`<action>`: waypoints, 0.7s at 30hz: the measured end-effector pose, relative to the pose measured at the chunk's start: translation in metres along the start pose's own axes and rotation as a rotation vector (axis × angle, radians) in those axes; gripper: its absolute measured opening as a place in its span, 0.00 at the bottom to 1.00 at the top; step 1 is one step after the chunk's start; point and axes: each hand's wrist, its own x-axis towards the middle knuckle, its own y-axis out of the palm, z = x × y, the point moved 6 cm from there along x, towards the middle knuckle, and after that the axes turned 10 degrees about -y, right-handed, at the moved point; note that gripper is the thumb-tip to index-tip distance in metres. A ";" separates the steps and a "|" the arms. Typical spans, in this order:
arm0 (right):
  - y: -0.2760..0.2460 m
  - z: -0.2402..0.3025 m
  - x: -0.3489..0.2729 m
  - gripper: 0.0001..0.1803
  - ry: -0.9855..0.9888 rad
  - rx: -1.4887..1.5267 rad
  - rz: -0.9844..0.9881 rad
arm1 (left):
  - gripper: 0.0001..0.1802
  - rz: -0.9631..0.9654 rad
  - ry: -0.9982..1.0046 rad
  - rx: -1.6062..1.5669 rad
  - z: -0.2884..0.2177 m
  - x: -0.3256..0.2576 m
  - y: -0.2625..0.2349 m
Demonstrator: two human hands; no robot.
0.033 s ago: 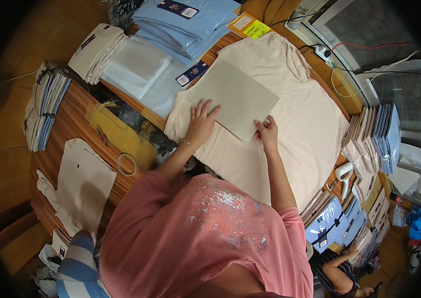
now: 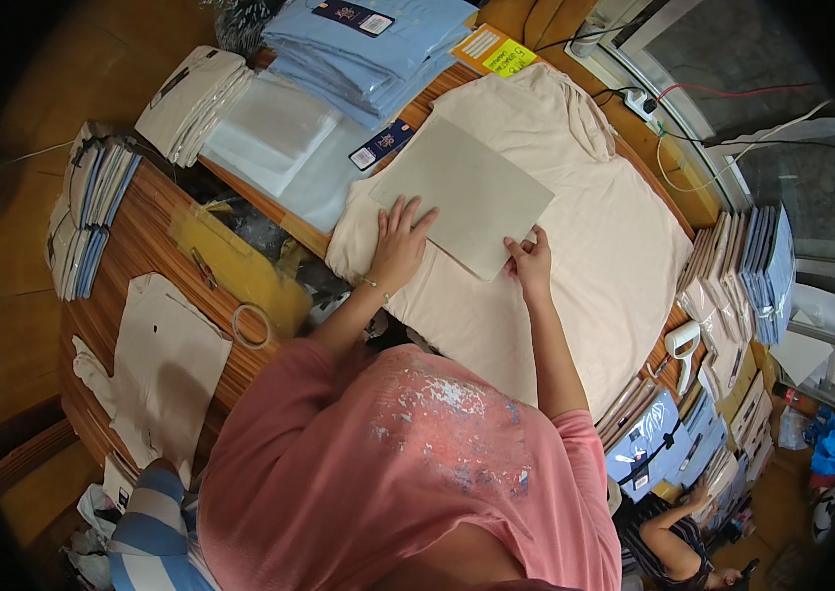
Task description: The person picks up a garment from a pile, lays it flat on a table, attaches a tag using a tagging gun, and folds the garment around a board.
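Observation:
A stiff grey-beige board [image 2: 472, 187] lies on a spread-out cream shirt [image 2: 605, 246] on the wooden table. At the board's near left edge rests my left hand [image 2: 401, 241], laid flat with its fingers stretched out. My right hand [image 2: 531, 261] pinches the board near its closest corner, thumb on top and the other fingers partly hidden. Beyond the board's left side lies a dark blue tag [image 2: 381, 146], next to clear plastic bags [image 2: 275, 133].
Folded blue shirts [image 2: 368, 49] and cream shirts [image 2: 194, 103] are stacked at the back left. A white tagging gun-like tool [image 2: 681, 345] lies right, near bagged garments [image 2: 718, 281]. Another cream garment [image 2: 166, 345] and a tape roll [image 2: 252, 327] lie left. Another person [image 2: 669, 537] is at lower right.

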 end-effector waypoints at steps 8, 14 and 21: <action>-0.016 0.021 -0.007 0.30 -0.236 -0.597 0.078 | 0.21 0.035 0.019 -0.115 -0.020 -0.002 -0.026; -0.078 0.001 -0.127 0.17 -0.099 -0.814 0.433 | 0.13 1.368 -0.520 -0.687 0.028 -0.129 0.011; -0.224 -0.220 -0.336 0.15 0.824 0.313 -0.071 | 0.21 0.973 -1.314 -1.784 0.121 -0.205 0.204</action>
